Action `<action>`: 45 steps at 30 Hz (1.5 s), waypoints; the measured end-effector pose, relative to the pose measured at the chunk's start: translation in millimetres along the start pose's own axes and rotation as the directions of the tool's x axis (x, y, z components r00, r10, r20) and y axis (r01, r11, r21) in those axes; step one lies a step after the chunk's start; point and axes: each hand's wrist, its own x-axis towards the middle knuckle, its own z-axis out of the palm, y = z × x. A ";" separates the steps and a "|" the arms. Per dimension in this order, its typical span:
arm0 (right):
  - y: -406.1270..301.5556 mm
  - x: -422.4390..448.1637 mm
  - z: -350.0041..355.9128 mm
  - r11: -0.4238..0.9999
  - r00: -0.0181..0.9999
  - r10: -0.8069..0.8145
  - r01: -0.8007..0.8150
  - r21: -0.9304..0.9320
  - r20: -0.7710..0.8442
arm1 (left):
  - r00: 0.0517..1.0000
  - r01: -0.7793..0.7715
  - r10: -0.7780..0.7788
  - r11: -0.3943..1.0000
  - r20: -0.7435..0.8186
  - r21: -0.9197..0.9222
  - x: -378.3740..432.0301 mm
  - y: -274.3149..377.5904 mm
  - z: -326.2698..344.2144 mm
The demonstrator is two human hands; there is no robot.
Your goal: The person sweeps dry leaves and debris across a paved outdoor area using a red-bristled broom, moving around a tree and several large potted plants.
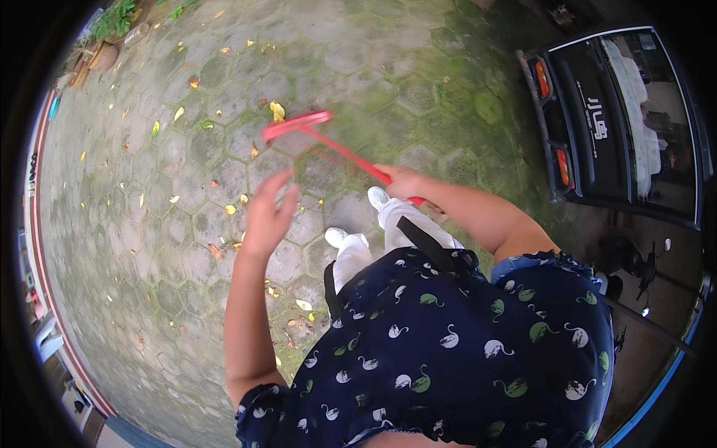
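Observation:
My right hand grips the red handle of a long-handled tool, perhaps a broom or dustpan; blur leaves its exact kind unclear. Its wide red crosswise head is out ahead of my feet, close to a yellow leaf. Past my fist, a short piece of red handle shows beside my leg. My left hand is held out over the paving with nothing in it, fingers apart and slightly blurred. Both white shoes are just beyond my white trousers.
Mossy hexagonal paving is scattered with yellow and brown leaves. A dark vehicle with red tail lights stands at right, a scooter below it. A round pot and green plants are at upper left.

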 end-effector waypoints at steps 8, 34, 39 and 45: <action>52.2 66.7 -0.9 0.868 0.927 0.361 -0.295 0.401 -0.100 | 0.529 -0.202 0.845 0.213 0.076 -0.956 31.5 234.0 51.7; -100.7 -52.9 48.5 0.884 0.859 0.148 -0.338 0.324 0.490 | 0.417 0.282 -0.909 0.133 0.004 0.950 -285.7 -179.6 -28.9; -76.5 -19.5 55.1 0.713 0.857 0.299 -0.493 0.498 0.420 | 0.434 0.136 -0.899 -0.005 -0.064 0.991 -258.7 -167.1 -75.9; -98.8 -29.4 167.3 0.781 0.758 0.188 -0.501 0.373 0.625 | 0.056 0.991 -0.976 0.029 -0.208 0.132 -315.3 -173.7 -16.1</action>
